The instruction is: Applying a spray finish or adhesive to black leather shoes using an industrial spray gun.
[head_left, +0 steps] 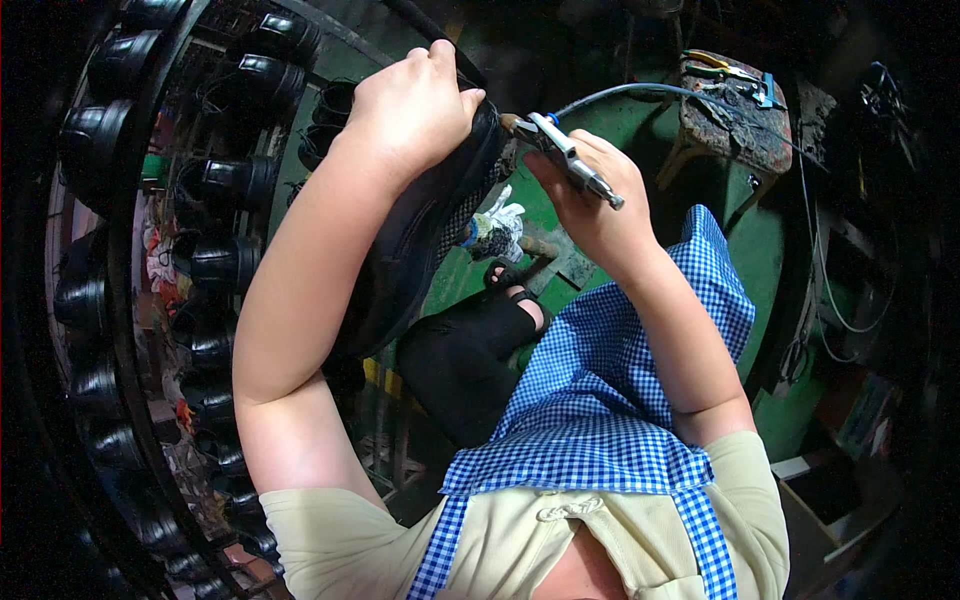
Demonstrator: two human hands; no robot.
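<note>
My left hand [412, 105] grips the upper end of a black shoe [420, 235], holding it raised and tilted in front of me. My right hand [590, 195] is closed around a slim metal air tool [565, 155] whose tip points at the shoe's top edge. A grey hose [640, 90] runs from the tool up toward the right. Below the shoe I see my blue checked apron [600, 400], my black trouser leg and a sandalled foot [510, 280].
A rack holds several black shoes [225, 180] in curved rows on the left. A worn stool [735, 110] with pliers and small tools stands at the upper right. A rag-like bundle [495, 230] lies on the green floor [650, 130]. Cables hang at the right.
</note>
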